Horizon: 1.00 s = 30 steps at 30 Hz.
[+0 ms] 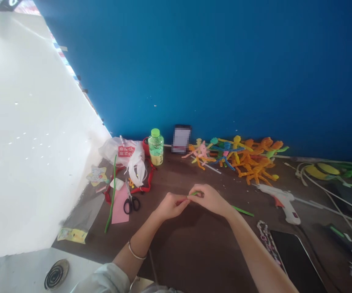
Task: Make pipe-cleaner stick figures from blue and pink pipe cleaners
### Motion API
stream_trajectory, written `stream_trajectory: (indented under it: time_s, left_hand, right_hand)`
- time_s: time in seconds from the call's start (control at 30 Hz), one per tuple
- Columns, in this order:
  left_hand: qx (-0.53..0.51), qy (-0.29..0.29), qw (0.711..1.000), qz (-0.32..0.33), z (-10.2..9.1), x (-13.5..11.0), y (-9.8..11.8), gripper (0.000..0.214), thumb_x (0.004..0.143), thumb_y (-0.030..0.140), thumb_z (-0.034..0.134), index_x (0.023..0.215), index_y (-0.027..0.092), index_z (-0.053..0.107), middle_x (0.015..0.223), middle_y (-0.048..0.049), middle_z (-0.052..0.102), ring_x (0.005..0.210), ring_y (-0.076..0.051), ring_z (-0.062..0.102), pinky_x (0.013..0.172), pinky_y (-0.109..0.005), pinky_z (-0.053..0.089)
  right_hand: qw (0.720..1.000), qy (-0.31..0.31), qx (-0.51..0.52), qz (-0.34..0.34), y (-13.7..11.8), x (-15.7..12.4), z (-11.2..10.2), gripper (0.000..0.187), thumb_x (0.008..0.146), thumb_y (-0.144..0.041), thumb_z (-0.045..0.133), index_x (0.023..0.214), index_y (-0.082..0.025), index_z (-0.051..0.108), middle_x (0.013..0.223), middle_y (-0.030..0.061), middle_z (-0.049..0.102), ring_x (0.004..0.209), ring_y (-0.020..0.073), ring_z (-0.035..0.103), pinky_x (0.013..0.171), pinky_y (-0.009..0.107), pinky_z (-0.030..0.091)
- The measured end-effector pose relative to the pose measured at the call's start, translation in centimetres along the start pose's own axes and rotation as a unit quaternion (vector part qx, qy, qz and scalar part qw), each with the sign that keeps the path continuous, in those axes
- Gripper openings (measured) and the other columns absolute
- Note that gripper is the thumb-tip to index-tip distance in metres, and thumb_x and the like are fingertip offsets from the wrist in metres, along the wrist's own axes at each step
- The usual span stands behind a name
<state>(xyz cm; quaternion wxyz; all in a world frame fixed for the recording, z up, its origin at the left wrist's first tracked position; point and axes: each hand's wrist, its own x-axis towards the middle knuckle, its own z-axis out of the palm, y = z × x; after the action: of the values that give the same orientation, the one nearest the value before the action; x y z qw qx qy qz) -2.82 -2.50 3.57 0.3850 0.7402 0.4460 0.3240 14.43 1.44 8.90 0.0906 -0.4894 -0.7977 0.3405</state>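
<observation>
While your right hand (208,199) pinches a green pipe cleaner (196,193), your left hand (170,206) meets its fingertips, its own hold unclear, black-handled scissors (129,197) lying to its left.

Beyond the left hand (169,207) and the right hand (208,199) rises a blue wall (212,73), flecked with small pale marks and darker toward the far right of the right hand. Well to the left of the left hand, a white panel (35,171) meets it, dotted with bright specks and brightest high up. Coloured stripes (69,67) edge its upper part. A dark brown table (194,256) spreads beneath both hands. Nearer and left of the left hand shows a pale surface (20,272); whether floor is unclear.
</observation>
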Motion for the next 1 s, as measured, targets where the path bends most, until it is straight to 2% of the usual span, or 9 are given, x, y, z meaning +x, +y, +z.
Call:
stream_trajectory:
  time_s: [0.07,0.13,0.27,0.37,0.57,0.7,0.87,0.93,1.0]
  left_hand:
    - [-0.004,0.002,1.000,-0.001,0.1,0.0,0.1,0.042,0.084,0.038,0.036,0.055,0.012,0.053,0.051,0.0046,0.027,0.050,-0.006,0.023,0.047,-0.020,0.022]
    - [-0.004,0.010,1.000,0.000,0.1,0.0,0.0,0.042,0.084,0.038,0.036,0.055,0.012,0.052,0.050,0.0045,0.028,0.050,-0.006,0.023,0.046,-0.020,0.021]
    - [0.004,0.065,0.998,-0.010,0.5,0.0,-0.4,0.041,0.083,0.035,0.038,0.051,0.012,0.048,0.049,0.0050,0.024,0.048,-0.006,0.020,0.045,-0.020,0.020]
    - [0.008,0.104,0.994,-0.024,0.9,0.0,-0.9,0.039,0.082,0.034,0.038,0.050,0.013,0.047,0.048,0.0052,0.023,0.047,-0.006,0.019,0.045,-0.019,0.019]
    - [0.013,0.138,0.990,-0.038,1.4,0.0,-1.4,0.038,0.082,0.034,0.038,0.053,0.014,0.051,0.047,0.0049,0.027,0.047,-0.006,0.022,0.046,-0.020,0.022]
    - [0.003,0.143,0.989,-0.048,1.5,-0.1,-1.4,0.038,0.083,0.036,0.038,0.056,0.014,0.053,0.047,0.0047,0.029,0.046,-0.007,0.023,0.046,-0.019,0.023]
    - [-0.030,0.150,0.987,-0.057,1.4,-0.1,-1.1,0.037,0.083,0.035,0.038,0.060,0.013,0.056,0.048,0.0042,0.033,0.048,-0.006,0.026,0.047,-0.019,0.025]
    - [-0.051,0.159,0.984,-0.064,1.5,-0.1,-1.0,0.037,0.083,0.035,0.037,0.062,0.012,0.058,0.050,0.0032,0.037,0.049,-0.007,0.029,0.049,-0.019,0.027]
    - [-0.076,0.175,0.979,-0.076,1.6,0.0,-0.9,0.037,0.083,0.034,0.036,0.064,0.011,0.059,0.053,0.0017,0.043,0.051,-0.008,0.035,0.051,-0.019,0.030]
  right_hand:
    - [0.999,-0.019,0.025,-0.008,-0.1,-0.1,-0.4,0.020,0.077,-0.031,0.048,0.072,-0.020,0.064,0.073,0.0011,0.062,0.061,0.0130,0.052,0.056,0.024,0.036]
    - [1.000,-0.005,0.022,-0.005,-0.4,-0.2,-0.6,0.018,0.077,-0.029,0.048,0.073,-0.021,0.063,0.076,0.0012,0.063,0.064,0.0134,0.054,0.058,0.024,0.037]
    - [0.996,0.078,-0.039,0.013,-1.4,-0.3,0.0,0.014,0.077,-0.028,0.048,0.071,-0.022,0.060,0.075,0.0003,0.061,0.067,0.0141,0.056,0.059,0.024,0.036]
    - [0.988,0.137,-0.076,0.002,-1.9,-0.5,0.9,0.013,0.078,-0.026,0.047,0.071,-0.022,0.058,0.075,0.0005,0.060,0.065,0.0134,0.056,0.056,0.023,0.036]
    - [0.970,0.230,-0.063,-0.045,-1.9,-0.8,3.0,0.013,0.081,-0.025,0.045,0.074,-0.020,0.056,0.074,0.0023,0.059,0.061,0.0127,0.056,0.056,0.023,0.039]
    - [0.956,0.285,-0.022,-0.059,-1.7,-1.0,4.5,0.014,0.083,-0.026,0.044,0.075,-0.020,0.055,0.074,0.0037,0.058,0.059,0.0124,0.054,0.055,0.023,0.040]
    - [0.948,0.310,0.055,-0.043,-1.9,-1.3,5.9,0.016,0.083,-0.028,0.045,0.078,-0.020,0.058,0.069,0.0036,0.058,0.056,0.0127,0.051,0.054,0.024,0.040]
    - [0.938,0.320,0.133,-0.014,-2.0,-1.3,6.4,0.016,0.081,-0.031,0.049,0.076,-0.019,0.060,0.066,0.0028,0.058,0.057,0.0132,0.052,0.056,0.025,0.041]
    - [0.915,0.317,0.248,0.025,-2.1,-1.3,7.0,0.018,0.076,-0.035,0.056,0.070,-0.018,0.060,0.064,0.0021,0.058,0.060,0.0140,0.053,0.056,0.025,0.041]
